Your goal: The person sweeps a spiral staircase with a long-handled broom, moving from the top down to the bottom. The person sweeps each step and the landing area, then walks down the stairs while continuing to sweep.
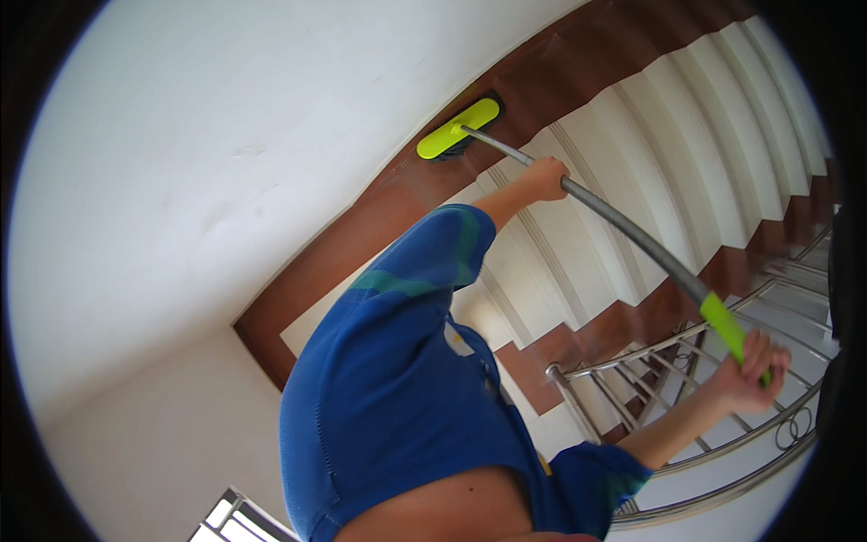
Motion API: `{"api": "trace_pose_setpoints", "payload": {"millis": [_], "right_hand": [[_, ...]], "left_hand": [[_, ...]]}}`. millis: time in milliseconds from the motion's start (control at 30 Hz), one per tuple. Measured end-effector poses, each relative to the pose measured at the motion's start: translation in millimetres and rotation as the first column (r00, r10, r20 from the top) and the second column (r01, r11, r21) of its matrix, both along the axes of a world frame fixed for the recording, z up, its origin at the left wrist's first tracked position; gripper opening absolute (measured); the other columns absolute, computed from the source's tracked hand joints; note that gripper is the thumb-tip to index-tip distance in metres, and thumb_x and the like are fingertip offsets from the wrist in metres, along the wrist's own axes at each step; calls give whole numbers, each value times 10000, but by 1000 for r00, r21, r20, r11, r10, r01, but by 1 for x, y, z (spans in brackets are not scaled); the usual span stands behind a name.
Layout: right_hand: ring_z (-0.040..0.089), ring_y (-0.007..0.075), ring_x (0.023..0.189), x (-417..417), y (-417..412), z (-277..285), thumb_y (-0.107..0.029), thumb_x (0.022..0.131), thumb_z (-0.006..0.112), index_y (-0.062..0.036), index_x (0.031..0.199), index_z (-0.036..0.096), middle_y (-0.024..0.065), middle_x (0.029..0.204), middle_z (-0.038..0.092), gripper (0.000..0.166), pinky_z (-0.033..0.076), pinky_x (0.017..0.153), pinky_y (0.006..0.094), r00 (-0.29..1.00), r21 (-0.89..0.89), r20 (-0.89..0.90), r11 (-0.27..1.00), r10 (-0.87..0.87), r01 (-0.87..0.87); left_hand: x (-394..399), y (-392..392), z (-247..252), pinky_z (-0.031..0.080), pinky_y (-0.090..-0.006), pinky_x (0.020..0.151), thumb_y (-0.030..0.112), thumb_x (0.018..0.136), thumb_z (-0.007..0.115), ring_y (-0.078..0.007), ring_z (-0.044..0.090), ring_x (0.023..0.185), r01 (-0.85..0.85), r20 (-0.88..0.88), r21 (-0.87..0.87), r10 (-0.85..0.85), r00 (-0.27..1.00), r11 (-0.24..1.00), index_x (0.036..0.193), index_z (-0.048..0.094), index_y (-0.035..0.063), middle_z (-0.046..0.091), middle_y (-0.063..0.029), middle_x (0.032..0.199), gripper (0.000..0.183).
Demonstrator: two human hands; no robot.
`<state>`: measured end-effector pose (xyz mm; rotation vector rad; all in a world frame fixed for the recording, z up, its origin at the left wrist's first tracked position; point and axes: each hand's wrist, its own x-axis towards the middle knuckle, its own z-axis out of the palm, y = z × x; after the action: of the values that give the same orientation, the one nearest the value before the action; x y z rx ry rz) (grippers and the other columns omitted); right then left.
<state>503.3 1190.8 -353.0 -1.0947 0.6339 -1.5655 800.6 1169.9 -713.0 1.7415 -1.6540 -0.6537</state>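
A push broom with a lime-green head (458, 129) and dark bristles lies across the brown border tiles (369, 220) beside the white wall. My left hand (545, 179) is wrapped around its grey pole (633, 234), where the thin metal section meets the thicker one. At the far end, my right hand (752, 372), slightly blurred, holds the lime-green grip (725, 325) above the stair railing. The pole slants from the head at upper middle down to the lower right. My blue shirt sleeves and torso cover part of the pale steps.
Pale stair treads (630, 135) with brown edges curve across the upper right. A stainless-steel railing (633, 356) runs along the lower right. The white wall (203, 169) fills the left side. A bright barred opening (234, 518) shows at the bottom left.
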Motion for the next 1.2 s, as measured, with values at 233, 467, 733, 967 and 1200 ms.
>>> {"api": "trace_pose_setpoints", "payload": {"millis": [233, 467, 733, 967, 1200], "right_hand": [[254, 99, 439, -11, -22, -17, -96, 780, 333, -25, 751, 507, -15, 446, 249, 190, 285, 515, 266, 989, -19, 83, 992, 126, -125], [272, 86, 430, -59, 11, -9, -68, 834, 310, -64, 750, 436, -16, 453, 307, 151, 280, 505, 258, 950, 9, 98, 954, 297, -299], [300, 75, 386, -78, 98, 5, -126, 884, 400, -115, 724, 398, -22, 452, 380, 161, 291, 463, 233, 931, -198, 124, 928, 344, -317], [303, 78, 393, -66, 114, 12, -141, 864, 404, -128, 705, 418, -28, 439, 345, 159, 276, 464, 243, 978, -275, 52, 944, 202, -180], [255, 114, 408, -37, 99, -49, -125, 818, 313, -57, 734, 443, -6, 436, 277, 169, 270, 482, 303, 995, -36, 59, 995, -86, 88]], "left_hand": [[13, 20, 7, 500, -442, 683, 184, 614, 646, -358, 600, 753, 12, 36, 66, -15, 999, 998, 655, 650, 82, 624, -164, 720, 110], [-10, 124, 31, 497, -437, 662, 197, 610, 640, -348, 606, 704, 18, 101, 186, -38, 994, 982, 662, 655, 90, 617, -138, 659, 120], [-24, 186, 52, 489, -437, 644, 163, 572, 640, -324, 604, 711, 33, 57, 104, -40, 998, 994, 653, 643, 121, 625, -101, 664, 91], [-20, 98, 45, 488, -417, 634, 107, 571, 639, -329, 602, 710, 51, 80, -50, -47, 996, 997, 726, 660, 111, 626, -118, 676, 157], [-15, 33, -32, 473, -480, 676, 169, 605, 645, -369, 585, 768, 259, 155, 33, -261, 953, 965, 656, 621, 93, 619, -147, 715, 95]]}}
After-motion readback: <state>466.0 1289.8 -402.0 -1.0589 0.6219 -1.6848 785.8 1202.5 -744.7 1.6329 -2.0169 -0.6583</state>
